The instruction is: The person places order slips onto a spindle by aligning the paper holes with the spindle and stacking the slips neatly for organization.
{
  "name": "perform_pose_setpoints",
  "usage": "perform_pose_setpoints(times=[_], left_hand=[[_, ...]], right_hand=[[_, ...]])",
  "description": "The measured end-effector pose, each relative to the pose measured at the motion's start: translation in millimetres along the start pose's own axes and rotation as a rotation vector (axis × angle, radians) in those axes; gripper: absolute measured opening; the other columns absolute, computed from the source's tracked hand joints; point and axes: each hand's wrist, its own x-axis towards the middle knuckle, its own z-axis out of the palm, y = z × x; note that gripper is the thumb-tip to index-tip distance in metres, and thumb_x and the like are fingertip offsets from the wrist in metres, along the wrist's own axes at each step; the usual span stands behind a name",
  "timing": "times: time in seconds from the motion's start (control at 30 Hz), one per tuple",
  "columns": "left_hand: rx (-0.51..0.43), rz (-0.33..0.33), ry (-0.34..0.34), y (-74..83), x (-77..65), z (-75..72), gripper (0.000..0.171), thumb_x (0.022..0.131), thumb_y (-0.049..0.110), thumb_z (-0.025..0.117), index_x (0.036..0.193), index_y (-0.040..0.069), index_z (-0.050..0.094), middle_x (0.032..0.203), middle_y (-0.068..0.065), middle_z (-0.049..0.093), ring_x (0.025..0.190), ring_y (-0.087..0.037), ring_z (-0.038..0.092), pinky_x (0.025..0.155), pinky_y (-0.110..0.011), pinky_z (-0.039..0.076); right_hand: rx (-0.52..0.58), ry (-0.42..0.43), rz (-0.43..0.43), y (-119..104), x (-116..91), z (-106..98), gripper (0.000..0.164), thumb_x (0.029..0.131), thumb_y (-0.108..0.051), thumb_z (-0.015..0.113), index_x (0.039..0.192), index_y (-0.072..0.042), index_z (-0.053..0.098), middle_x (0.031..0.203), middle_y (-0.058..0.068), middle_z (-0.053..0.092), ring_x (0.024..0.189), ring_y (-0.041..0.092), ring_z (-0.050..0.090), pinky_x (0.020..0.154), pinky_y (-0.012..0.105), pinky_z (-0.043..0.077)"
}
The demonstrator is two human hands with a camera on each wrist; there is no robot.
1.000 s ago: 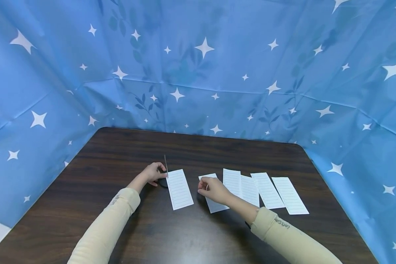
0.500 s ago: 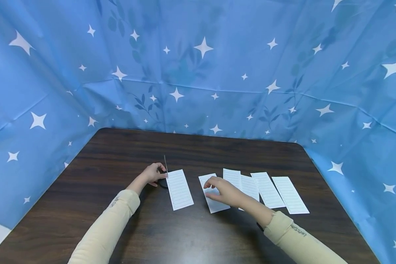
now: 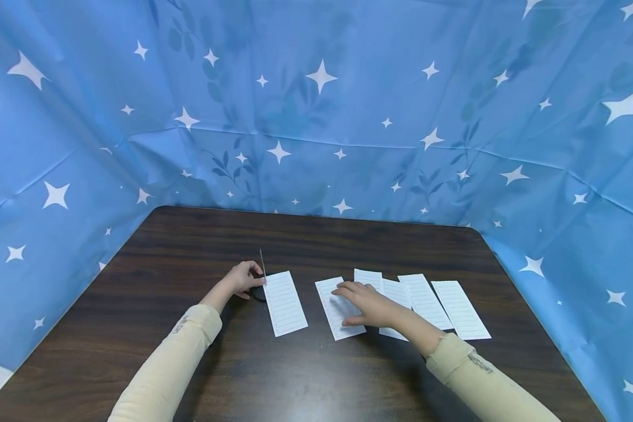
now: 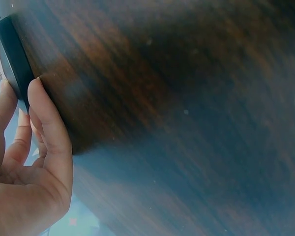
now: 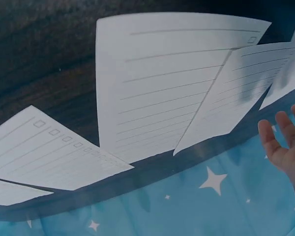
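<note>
My left hand (image 3: 242, 278) pinches the edge of a bill spike's black base (image 4: 14, 59), thumb on one face and fingers at the other. The spike's thin metal rod (image 3: 262, 262) stands upright. A white lined slip (image 3: 286, 303) reaches from the rod to the right, its upper left corner over the base. My right hand (image 3: 368, 305), fingers spread and holding nothing, is over another lined slip (image 3: 329, 302) and overlaps the slips beside it. In the right wrist view my right hand (image 5: 287, 142) shows at the right edge, fingers apart.
More lined slips (image 3: 424, 302) lie to the right, some overlapping, with the rightmost slip (image 3: 461, 310) near the table's right side. They rest on a dark wooden table (image 3: 306, 381). A blue star-printed curtain (image 3: 316, 117) hangs behind the table.
My right hand has moved slightly right and its fingers have spread from a near pinch, uncovering more of the slip beneath. My left hand keeps its hold on the bill spike's base.
</note>
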Motion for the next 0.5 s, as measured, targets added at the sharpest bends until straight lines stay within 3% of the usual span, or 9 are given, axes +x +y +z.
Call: perform_pose_setpoints(times=[0.2,0.5], left_hand=[[0.001,0.007,-0.003,0.5,0.3,-1.0,0.022,0.091,0.011,0.061,0.108,0.000,0.051,0.072,-0.004,0.041,0.055,-0.011,0.037,0.058,-0.034,0.057],[0.000,0.008,0.003,-0.5,-0.4,1.6,0.022,0.091,0.011,0.062,0.106,0.000,0.052,0.071,-0.003,0.041,0.055,-0.012,0.037,0.056,-0.033,0.056]], right_hand=[[-0.015,-0.075,0.058,5.2,6.3,-2.4,0.074,0.083,-0.038,0.070,0.139,0.000,0.039,0.143,0.024,0.038,0.133,0.044,0.034,0.099,0.066,0.032],[-0.049,-0.206,0.169,4.3,15.4,-1.9,0.084,0.078,-0.042,0.073,0.141,-0.001,0.038,0.148,0.019,0.036,0.141,0.040,0.024,0.106,0.067,0.024]])
